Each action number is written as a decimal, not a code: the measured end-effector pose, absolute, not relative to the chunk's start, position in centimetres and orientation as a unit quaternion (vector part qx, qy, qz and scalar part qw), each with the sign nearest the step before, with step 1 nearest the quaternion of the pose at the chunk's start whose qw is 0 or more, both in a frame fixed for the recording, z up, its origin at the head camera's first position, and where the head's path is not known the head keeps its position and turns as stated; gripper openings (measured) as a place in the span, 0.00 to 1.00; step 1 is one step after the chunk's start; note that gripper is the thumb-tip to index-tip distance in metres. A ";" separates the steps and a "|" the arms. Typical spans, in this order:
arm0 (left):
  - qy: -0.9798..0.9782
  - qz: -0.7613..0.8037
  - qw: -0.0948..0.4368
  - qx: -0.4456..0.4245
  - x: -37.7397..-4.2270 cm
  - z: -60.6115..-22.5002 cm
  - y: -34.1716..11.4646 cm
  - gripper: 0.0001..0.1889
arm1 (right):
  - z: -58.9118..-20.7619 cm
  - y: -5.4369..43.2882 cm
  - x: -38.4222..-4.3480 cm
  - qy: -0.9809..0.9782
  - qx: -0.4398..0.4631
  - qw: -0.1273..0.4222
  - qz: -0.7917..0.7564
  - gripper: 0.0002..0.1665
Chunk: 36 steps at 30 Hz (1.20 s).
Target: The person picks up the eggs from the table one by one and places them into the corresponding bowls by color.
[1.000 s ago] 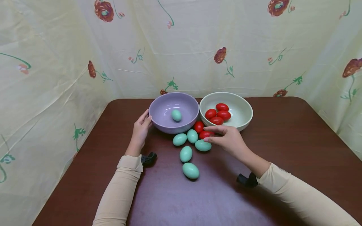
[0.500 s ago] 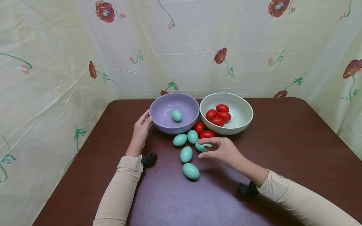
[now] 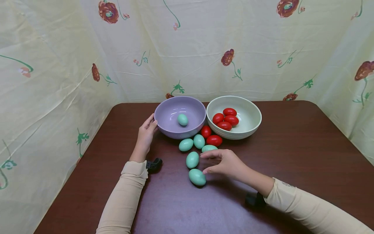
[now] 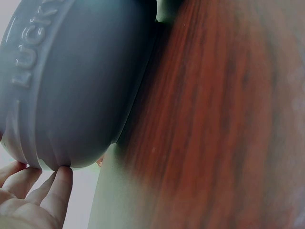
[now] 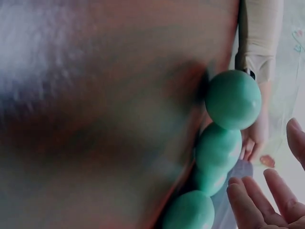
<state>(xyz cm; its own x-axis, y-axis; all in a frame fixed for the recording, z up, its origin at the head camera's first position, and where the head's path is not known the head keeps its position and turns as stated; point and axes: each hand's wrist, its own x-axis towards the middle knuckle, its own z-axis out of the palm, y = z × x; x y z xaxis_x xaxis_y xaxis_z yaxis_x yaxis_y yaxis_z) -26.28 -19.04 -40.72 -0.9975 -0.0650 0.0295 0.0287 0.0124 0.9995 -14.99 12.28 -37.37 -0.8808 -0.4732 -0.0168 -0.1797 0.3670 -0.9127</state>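
My left hand [image 3: 145, 135] touches the outer left side of a purple bowl [image 3: 163, 128] with its fingertips; the left wrist view shows those fingers [image 4: 58, 193] against the bowl's wall. A single green egg [image 3: 182, 119] lies inside that bowl. Over the table, my right hand [image 3: 226, 164] has thumb and fingers spread apart, holding nothing. Its thumb tip overlaps the nearest green egg [image 3: 197, 177], and its fingers come close beside another green egg [image 3: 192, 160]. Farther back lie more green eggs, one [image 3: 209, 148] partly hidden by the hand, and two red eggs [image 3: 214, 140].
A pale green-white bowl [image 3: 248, 125] holding several red eggs stands right beside the purple one. Both are near the back edge of the dark wooden table [image 3: 301, 139]. A flower-patterned cloth [image 3: 190, 58] hangs behind and at the sides.
My right hand has moved from the red eggs by the pale bowl toward me and slightly left, staying spread. My left hand has stayed at the purple bowl.
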 end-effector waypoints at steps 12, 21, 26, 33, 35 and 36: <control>-0.712 -0.701 0.034 0.010 -26.4 -40.8 -19.0 0.28 | -38.2 11.5 -14.2 0.817 -0.185 0.196 -0.510 0.32; -0.720 -0.693 0.034 0.009 -26.2 -40.8 -19.0 0.28 | -38.3 11.0 -14.1 0.825 -0.191 0.208 -0.490 0.30; -0.720 -0.692 0.037 0.008 -26.2 -40.8 -19.0 0.29 | -38.3 10.8 -14.1 0.832 -0.196 0.203 -0.477 0.30; -0.722 -0.691 0.038 0.010 -26.2 -40.8 -19.0 0.28 | -38.5 10.5 -14.0 0.838 -0.204 0.209 -0.462 0.28; -0.721 -0.691 0.038 0.011 -26.2 -40.8 -19.0 0.28 | -38.4 10.5 -14.1 0.839 -0.209 0.208 -0.457 0.28; -0.721 -0.692 0.037 0.011 -26.2 -40.8 -18.9 0.28 | -38.4 10.5 -14.1 0.840 -0.212 0.208 -0.455 0.28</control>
<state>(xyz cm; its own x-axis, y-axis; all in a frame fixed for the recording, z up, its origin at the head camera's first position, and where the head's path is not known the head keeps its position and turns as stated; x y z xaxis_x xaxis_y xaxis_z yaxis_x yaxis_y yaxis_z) -26.20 -18.94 -40.79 -0.9970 -0.0670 0.0380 0.0353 0.0421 0.9985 -14.12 10.50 -38.38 -0.8238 -0.5446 -0.1570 -0.1662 0.4969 -0.8517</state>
